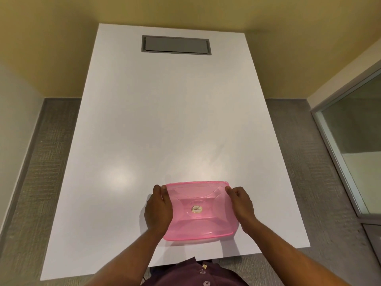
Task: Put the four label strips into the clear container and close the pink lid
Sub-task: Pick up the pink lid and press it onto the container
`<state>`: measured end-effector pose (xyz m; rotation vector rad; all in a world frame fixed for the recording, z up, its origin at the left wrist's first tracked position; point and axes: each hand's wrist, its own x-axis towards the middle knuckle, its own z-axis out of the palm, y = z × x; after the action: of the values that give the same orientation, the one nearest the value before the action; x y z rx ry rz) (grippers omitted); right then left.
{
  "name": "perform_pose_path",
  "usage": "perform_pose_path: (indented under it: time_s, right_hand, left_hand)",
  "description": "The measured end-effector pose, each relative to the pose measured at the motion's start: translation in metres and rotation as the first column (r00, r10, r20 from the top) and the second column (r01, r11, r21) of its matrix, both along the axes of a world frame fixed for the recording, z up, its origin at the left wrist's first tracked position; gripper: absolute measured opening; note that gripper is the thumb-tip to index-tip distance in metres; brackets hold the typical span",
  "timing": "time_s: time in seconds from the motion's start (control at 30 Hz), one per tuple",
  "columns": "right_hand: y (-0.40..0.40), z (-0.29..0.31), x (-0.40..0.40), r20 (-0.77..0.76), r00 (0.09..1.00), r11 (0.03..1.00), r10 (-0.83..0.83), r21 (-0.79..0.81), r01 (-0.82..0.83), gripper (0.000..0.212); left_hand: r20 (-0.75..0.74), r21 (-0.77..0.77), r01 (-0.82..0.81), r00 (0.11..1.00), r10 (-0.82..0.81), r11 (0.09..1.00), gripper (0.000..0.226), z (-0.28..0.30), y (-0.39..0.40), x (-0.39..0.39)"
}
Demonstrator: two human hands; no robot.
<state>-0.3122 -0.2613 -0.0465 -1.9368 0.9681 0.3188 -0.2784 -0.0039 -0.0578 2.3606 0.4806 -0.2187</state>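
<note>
A translucent pink lid [199, 211] with a small round sticker at its middle lies flat near the front edge of the white table [165, 120]. The clear container is hidden beneath it, and no label strips show. My left hand [158, 207] grips the lid's left edge, thumb on its far left corner. My right hand [240, 205] grips the right edge, fingers curled at the far right corner.
A grey rectangular hatch [176, 44] is set into the table's far end. Grey carpet [51, 162] flanks the table on both sides. A glass partition with a metal frame [350, 145] stands to the right. My purple shirt shows at the bottom.
</note>
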Motion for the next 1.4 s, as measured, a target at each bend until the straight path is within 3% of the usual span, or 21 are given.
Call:
perform_pose_path:
  time_s: [0.17, 0.3, 0.47, 0.6, 0.8, 0.87, 0.93, 1.0, 1.07, 1.4]
  right_hand:
    - [0.013, 0.000, 0.031, 0.065, 0.998, 0.997, 0.019, -0.081, -0.014, 0.050]
    - [0.019, -0.008, 0.041, 0.162, 0.985, 0.997, -0.054, -0.046, 0.062, 0.040]
    - [0.023, -0.012, 0.045, 0.034, 0.999, 0.958, 0.030, -0.285, -0.019, 0.042]
    - [0.028, -0.011, 0.050, -0.014, 1.000, 0.935, 0.004, -0.355, -0.008, 0.040]
    - [0.019, 0.002, 0.033, 0.179, 0.982, 0.960, 0.064, -0.279, -0.012, 0.044]
    - [0.017, 0.007, 0.014, 0.221, 0.940, 0.879, 0.259, -0.456, -0.135, 0.043]
    - [0.018, 0.006, -0.008, 0.158, 0.815, 0.690, 0.558, -0.635, -0.349, 0.051]
    - [0.021, 0.003, -0.022, 0.071, 0.663, 0.513, 0.745, -0.696, -0.503, 0.066]
    - [0.028, -0.001, -0.027, 0.003, 0.578, 0.409, 0.816, -0.708, -0.575, 0.076]
    - [0.037, -0.013, -0.029, 0.013, 0.585, 0.432, 0.811, -0.688, -0.583, 0.083]
  left_hand:
    - [-0.008, 0.025, -0.002, 1.000, 0.002, 1.000, 0.035, -0.001, 0.000, 0.001]
    - [-0.010, 0.041, -0.009, 1.000, 0.009, 0.999, 0.034, -0.001, -0.001, 0.001]
    - [-0.004, 0.046, -0.021, 1.000, 0.021, 0.999, 0.034, -0.001, -0.003, 0.002]
    - [-0.006, 0.069, -0.042, 0.999, 0.042, 0.997, 0.032, -0.001, -0.004, 0.001]
    - [0.083, -0.011, -0.022, 0.996, 0.022, 1.000, 0.033, 0.012, -0.002, -0.005]
    - [0.192, 0.133, 0.158, 0.964, -0.182, 0.978, 0.045, 0.015, 0.002, -0.013]
    - [0.203, 0.275, 0.416, 0.856, -0.475, 0.867, 0.060, 0.014, 0.001, -0.019]
    - [0.156, 0.344, 0.599, 0.722, -0.674, 0.723, 0.073, 0.010, -0.006, -0.024]
    - [0.100, 0.379, 0.666, 0.661, -0.744, 0.643, 0.081, 0.006, -0.012, -0.025]
    - [0.045, 0.384, 0.678, 0.665, -0.746, 0.627, 0.089, -0.005, -0.014, -0.026]
